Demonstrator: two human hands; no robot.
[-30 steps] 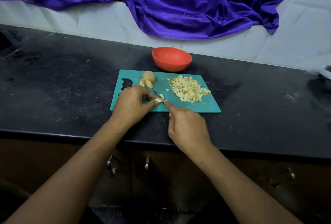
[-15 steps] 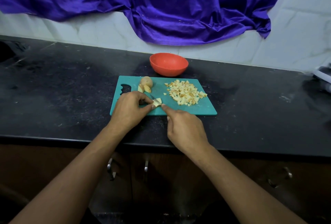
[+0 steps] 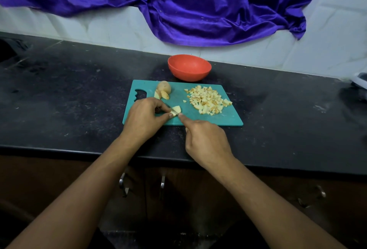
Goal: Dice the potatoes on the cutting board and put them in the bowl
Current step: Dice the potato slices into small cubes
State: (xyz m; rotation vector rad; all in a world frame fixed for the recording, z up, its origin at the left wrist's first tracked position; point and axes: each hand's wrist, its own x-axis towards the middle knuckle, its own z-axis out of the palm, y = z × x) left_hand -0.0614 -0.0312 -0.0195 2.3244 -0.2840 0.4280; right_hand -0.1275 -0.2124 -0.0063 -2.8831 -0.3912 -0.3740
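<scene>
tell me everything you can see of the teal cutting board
The teal rectangular plastic-looking cutting board lies flat on the black stone counter, in front of the orange round bowl. A wavy grip cutout pierces its left end. It carries a pile of diced potato on the right, a partly cut potato at back left, and a small potato piece near the front, where the left hand and right hand work.

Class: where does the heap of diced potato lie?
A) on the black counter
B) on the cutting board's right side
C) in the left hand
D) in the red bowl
B: the diced heap lies on the teal cutting board; the red bowl shows none.
</scene>
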